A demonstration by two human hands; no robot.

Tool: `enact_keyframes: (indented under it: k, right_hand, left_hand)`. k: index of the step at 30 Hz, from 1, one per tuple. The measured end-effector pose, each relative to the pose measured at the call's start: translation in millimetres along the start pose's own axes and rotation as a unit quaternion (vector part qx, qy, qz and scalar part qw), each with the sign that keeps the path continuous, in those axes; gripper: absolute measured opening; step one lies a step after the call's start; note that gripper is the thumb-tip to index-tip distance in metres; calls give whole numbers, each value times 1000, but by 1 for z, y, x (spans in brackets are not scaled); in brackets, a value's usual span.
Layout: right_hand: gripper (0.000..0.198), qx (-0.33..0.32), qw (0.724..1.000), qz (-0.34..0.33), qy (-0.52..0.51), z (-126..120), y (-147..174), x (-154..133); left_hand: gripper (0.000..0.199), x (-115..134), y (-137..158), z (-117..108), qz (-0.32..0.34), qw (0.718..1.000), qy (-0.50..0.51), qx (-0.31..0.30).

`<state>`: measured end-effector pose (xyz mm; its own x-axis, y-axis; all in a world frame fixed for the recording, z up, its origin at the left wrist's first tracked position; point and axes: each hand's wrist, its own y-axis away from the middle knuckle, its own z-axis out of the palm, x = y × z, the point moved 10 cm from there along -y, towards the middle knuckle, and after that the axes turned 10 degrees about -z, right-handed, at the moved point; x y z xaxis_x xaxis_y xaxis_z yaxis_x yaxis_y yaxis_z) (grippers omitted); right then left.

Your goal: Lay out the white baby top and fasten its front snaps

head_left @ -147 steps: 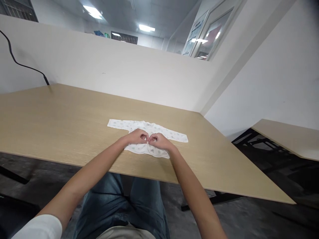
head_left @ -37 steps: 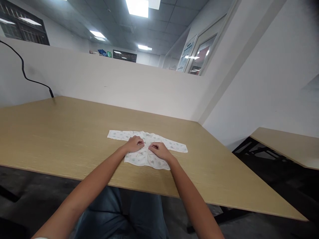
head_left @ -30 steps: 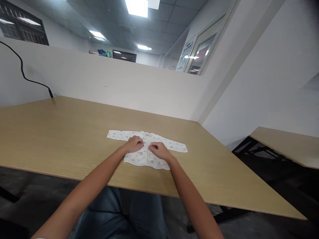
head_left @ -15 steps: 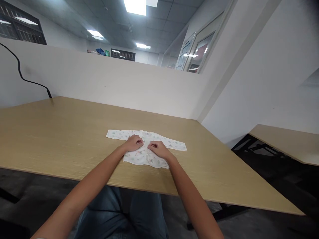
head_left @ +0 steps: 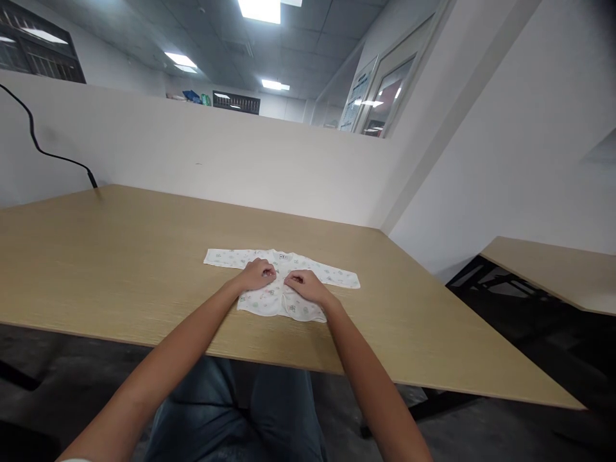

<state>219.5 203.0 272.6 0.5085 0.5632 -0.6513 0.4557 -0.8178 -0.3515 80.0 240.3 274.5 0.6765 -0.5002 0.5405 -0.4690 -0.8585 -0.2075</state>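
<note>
A small white long-sleeved baby shirt (head_left: 264,303) with a sparse coloured print lies flat, its sleeves spread to both sides and its collar with a label toward the far side. My left hand (head_left: 258,274) rests on the left half of its front, fingers curled and closed at the middle opening. Opposite it, my right hand (head_left: 307,285) is also closed, its thumb and fingers pinched at the right edge of that opening. A narrow gap separates the two hands. The fingertips are partly hidden, but both appear to grip the shirt's front edges.
The shirt lies on a wooden table (head_left: 144,256) whose near edge is just in front of my legs. A white partition (head_left: 250,167) stands along the back. A black cable (head_left: 62,158) hangs at the far left. Another table (head_left: 553,269) stands at the right.
Both hands hold nearly the same place on the shirt. The whole view has shifted very slightly.
</note>
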Motion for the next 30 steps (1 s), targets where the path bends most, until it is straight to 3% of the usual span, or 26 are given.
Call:
enact_keyframes:
  k: [30]
  right_hand:
    - [27, -7, 1000, 8, -9, 1, 0, 2]
  left_hand:
    - [23, 3, 2, -2, -3, 1000, -1, -3]
